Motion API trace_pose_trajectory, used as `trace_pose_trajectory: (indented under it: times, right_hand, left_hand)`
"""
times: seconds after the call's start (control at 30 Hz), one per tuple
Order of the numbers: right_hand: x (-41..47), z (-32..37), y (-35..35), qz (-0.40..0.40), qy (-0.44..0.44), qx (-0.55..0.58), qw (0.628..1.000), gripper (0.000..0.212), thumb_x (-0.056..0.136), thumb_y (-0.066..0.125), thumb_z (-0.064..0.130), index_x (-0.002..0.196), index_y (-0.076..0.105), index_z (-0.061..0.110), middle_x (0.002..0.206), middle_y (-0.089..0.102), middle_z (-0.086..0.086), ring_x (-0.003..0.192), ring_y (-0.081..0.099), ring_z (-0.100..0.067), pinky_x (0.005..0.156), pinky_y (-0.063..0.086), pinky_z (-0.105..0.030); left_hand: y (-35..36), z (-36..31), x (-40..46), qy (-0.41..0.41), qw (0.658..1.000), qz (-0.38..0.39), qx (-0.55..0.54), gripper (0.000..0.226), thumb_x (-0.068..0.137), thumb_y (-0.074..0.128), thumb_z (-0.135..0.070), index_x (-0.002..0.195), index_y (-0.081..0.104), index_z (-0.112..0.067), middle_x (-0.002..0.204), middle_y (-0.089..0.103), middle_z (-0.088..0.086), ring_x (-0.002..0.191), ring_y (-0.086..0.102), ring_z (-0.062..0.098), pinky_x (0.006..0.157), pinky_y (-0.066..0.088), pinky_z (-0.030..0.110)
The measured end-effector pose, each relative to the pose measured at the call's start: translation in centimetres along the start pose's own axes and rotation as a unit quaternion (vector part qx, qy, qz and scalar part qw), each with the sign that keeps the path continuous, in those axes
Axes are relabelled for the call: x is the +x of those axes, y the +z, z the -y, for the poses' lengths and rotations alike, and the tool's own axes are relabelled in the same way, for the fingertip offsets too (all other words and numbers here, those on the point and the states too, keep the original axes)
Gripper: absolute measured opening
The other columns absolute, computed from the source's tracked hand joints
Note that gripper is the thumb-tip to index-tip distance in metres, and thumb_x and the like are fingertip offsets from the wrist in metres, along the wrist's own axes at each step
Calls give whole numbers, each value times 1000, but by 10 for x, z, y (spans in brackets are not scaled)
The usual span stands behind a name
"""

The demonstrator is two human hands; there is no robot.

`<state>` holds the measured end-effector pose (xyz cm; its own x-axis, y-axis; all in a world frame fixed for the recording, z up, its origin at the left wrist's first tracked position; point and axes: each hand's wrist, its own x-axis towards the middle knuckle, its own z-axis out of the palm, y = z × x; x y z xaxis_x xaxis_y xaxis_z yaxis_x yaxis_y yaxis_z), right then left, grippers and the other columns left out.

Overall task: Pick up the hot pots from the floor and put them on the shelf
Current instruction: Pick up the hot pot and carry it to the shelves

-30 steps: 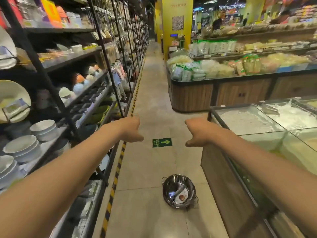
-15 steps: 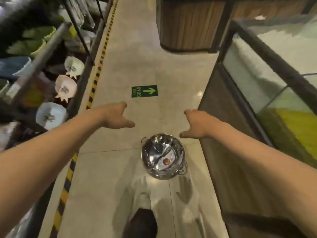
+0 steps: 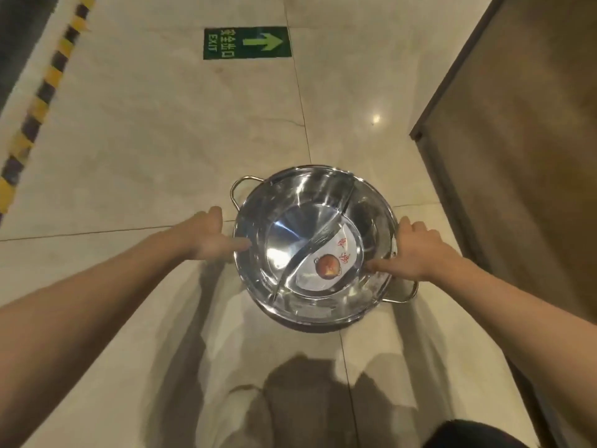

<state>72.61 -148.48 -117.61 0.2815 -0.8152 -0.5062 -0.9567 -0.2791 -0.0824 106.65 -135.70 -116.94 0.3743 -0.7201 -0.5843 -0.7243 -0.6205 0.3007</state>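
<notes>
A shiny steel hot pot (image 3: 290, 221) with a curved divider and two loop handles sits on the tiled floor; it looks like a stack of nested pots. A paper label with a red picture lies in its right half. My left hand (image 3: 210, 236) clasps the left rim, thumb over the edge and inside the pot. My right hand (image 3: 415, 250) clasps the right rim the same way, thumb pointing inward. Both hands touch the rim, not the loop handles.
A brown wooden counter base (image 3: 523, 156) stands close on the right. A yellow-and-black hazard stripe (image 3: 42, 98) runs along the dark shelf foot at the left. A green exit arrow sticker (image 3: 247, 43) is on the floor ahead.
My view has tipped from the aisle down to the floor. Both hands dropped from chest height and closed on opposite sides of the pot's rim.
</notes>
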Motion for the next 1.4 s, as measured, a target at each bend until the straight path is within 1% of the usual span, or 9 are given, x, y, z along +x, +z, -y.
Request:
trace_pose_trajectory:
  times: [0.07, 0.2, 0.4, 0.6, 0.77, 0.93, 1.07, 1.23, 1.4]
  right_hand:
    - [17, -4, 17, 2, 17, 37, 999, 131, 58, 73, 78, 148, 16, 2, 140, 38, -25, 125, 42, -46, 100, 42, -51]
    - [28, -4, 62, 21, 22, 136, 990, 140, 66, 84, 57, 150, -11, -4, 150, 29, -29, 135, 35, -41, 108, 38, -44]
    - [35, 1, 66, -9, -4, 151, 989, 116, 67, 80, 62, 149, 24, 1, 134, 41, -23, 121, 48, -35, 98, 46, -36]
    - [39, 5, 69, -35, 9, 186, 982, 131, 62, 83, 62, 149, 5, 3, 135, 48, -26, 115, 56, -39, 94, 52, -49]
    - [38, 13, 61, -51, -21, 167, 984, 122, 62, 80, 67, 145, 16, 4, 124, 54, -21, 105, 60, -34, 84, 55, -45]
    - [38, 27, 45, -61, -35, 156, 985, 118, 61, 81, 67, 142, 21, 6, 125, 54, -21, 105, 59, -34, 82, 56, -42]
    - [28, 40, 9, -69, -41, 147, 986, 121, 60, 78, 71, 143, 20, 6, 124, 55, -21, 103, 61, -34, 81, 57, -44]
    - [0, 53, -59, -107, -66, 120, 985, 129, 58, 69, 82, 147, 21, 2, 127, 53, -21, 107, 59, -35, 84, 57, -48]
    - [-59, 73, -183, -125, -71, 107, 984, 124, 61, 70, 80, 142, 26, -3, 128, 50, -25, 111, 56, -38, 83, 53, -43]
  left_hand:
    - [19, -2, 20, 21, 999, -5, -36, 94, 73, 74, -64, 133, 41, 1, 115, 56, 14, 100, 56, 29, 69, 44, 33]
    - [65, -4, 40, 98, 988, -21, -115, 51, 76, 83, -43, 109, 54, -15, 104, 55, 8, 90, 57, 19, 85, 51, 36]
    - [70, -10, 49, 65, 982, -71, -164, 86, 74, 81, -44, 139, 40, -5, 122, 51, 10, 107, 55, 26, 87, 51, 38]
    - [73, -9, 47, 25, 980, -88, -179, 89, 74, 83, -46, 136, 39, 1, 125, 56, 15, 109, 58, 31, 90, 53, 44]
    - [68, 0, 37, 1, 971, -103, -214, 73, 75, 81, -43, 125, 49, -1, 116, 63, 13, 102, 62, 28, 84, 52, 39]
    - [48, 5, 30, -13, 968, -116, -224, 82, 75, 80, -47, 131, 42, -1, 118, 58, 11, 105, 61, 30, 81, 52, 39]
    - [16, 0, 12, -3, 963, -137, -232, 80, 74, 81, -50, 127, 44, -3, 109, 59, 7, 95, 61, 26, 66, 49, 32]
    - [-41, -16, -28, 11, 961, -120, -247, 80, 68, 77, -56, 129, 54, -9, 117, 66, 10, 102, 65, 29, 91, 55, 46]
    - [-158, -55, -94, 21, 967, -116, -225, 71, 69, 76, -55, 124, 60, -14, 111, 69, 6, 99, 66, 27, 87, 56, 43]
